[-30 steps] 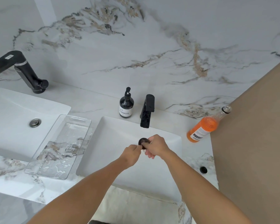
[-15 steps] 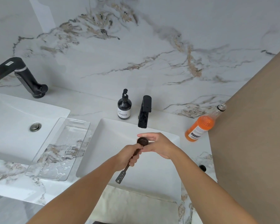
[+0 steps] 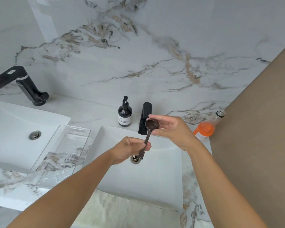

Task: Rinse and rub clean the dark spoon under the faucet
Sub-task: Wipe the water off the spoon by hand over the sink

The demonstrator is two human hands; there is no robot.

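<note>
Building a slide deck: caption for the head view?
Left hand holds the dark spoon by its handle over the sink; right hand cups its bowl.

A bathroom or washroom is shown. A marble-veined countertop (image 3: 92, 112) is backed by a wall (image 3: 155, 55) of the same stone. Two white rectangular basins (image 3: 163, 178) (image 3: 10, 129) are set side by side, each served by a black faucet (image 3: 144, 119) (image 3: 23, 84). A dark pump soap bottle (image 3: 125, 112) is placed at the countertop's back edge, and a clear tray (image 3: 59, 153) between the basins.
</note>
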